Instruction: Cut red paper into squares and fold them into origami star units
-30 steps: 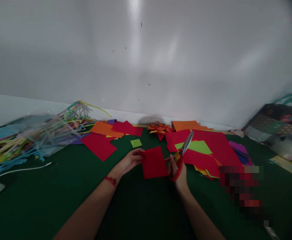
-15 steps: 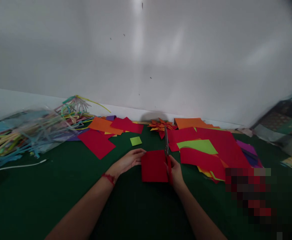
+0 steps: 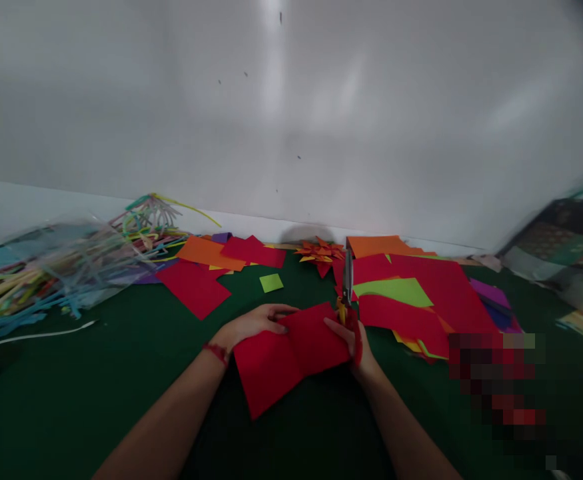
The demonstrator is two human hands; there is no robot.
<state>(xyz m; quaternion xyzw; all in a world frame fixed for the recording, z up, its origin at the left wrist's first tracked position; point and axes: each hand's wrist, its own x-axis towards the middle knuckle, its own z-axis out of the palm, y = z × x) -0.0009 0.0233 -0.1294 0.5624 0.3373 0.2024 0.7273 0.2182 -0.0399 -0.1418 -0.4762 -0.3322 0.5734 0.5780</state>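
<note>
A red sheet point(image 3: 268, 373), paper or felt, lies half unfolded between my hands, with a crease down its middle. My left hand point(image 3: 256, 327) grips its upper edge near the crease, thumb on top. My right hand point(image 3: 358, 343) has scissors point(image 3: 347, 280) tucked in the palm, red handles in the hand and blades pointing away from me. Fingers of that hand also rest on the right side of the red sheet. Whether the blades are fully closed is hard to make out.
Red sheets point(image 3: 444, 283) and a lime-green piece point(image 3: 401, 291) lie at right. A small green square point(image 3: 271, 283) and a spiky orange-red pile point(image 3: 321, 252) are ahead. Pipe cleaners point(image 3: 91, 253) in clear plastic and a white cable point(image 3: 41, 332) are at left. A wall stands behind.
The red sheet was a folded square and is now opened out, its left half swung toward me and to the left. The scissors have shifted slightly right with my right hand.
</note>
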